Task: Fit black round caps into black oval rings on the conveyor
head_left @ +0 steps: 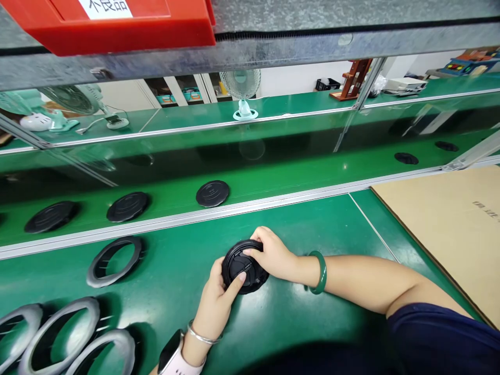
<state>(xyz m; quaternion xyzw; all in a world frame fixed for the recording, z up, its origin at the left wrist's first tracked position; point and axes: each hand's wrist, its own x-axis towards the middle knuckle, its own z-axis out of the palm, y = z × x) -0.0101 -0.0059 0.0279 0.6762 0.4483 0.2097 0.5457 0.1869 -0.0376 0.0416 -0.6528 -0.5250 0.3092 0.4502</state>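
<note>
A round black plastic part [240, 264] rests on the green bench in front of me. My left hand [217, 299] grips its near left side, with the thumb pressed on its top face. My right hand [273, 255] curls over its right and far edge. A green bangle [321, 272] circles my right wrist; a silver bracelet and a watch [174, 357] sit on my left wrist. A grey ring [114, 260] lies to the left, apart from both hands.
Several grey rings [62, 333] overlap at the lower left. Black discs [212, 193] lie along the green conveyor [297, 172] beyond a metal rail. A cardboard sheet [457, 229] covers the bench at right. A red bin [117, 23] hangs overhead; small fans [241, 91] stand behind.
</note>
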